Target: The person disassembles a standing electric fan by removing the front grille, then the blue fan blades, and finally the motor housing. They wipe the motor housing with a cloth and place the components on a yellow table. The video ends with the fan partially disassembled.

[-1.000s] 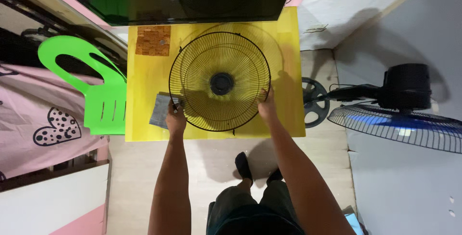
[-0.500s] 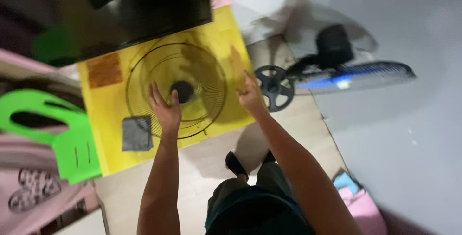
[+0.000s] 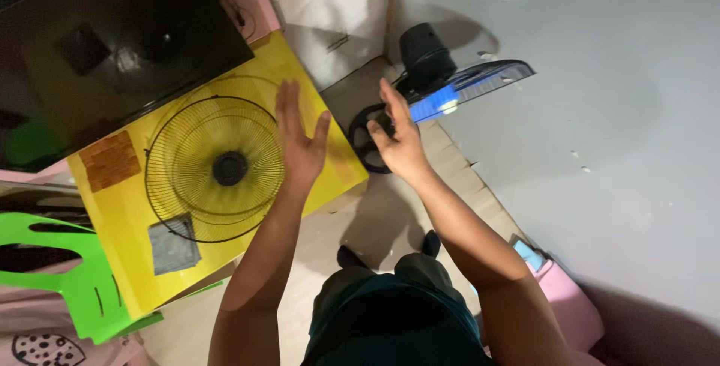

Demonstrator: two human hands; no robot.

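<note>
1. Yellow table (image 3: 120,261) fills the left of the head view, under a dark screen (image 3: 97,43) at 11 o'clock; a grey wall takes the right.
2. Grille (image 3: 214,169), a black wire fan guard, lies flat on the table, with a grey cloth (image 3: 172,244) touching its rim at 7 o'clock and a brown pad (image 3: 111,160) at 9.
3. Since a second ago both hands have let go of the grille and the view has swung right.
4. Left hand (image 3: 300,145) hovers spread and empty over the grille's 3 o'clock edge.
5. Right hand (image 3: 397,137) is open, fingers loosely curled, off the table near the fan (image 3: 442,73) on the floor.
6. No containers show.
</note>
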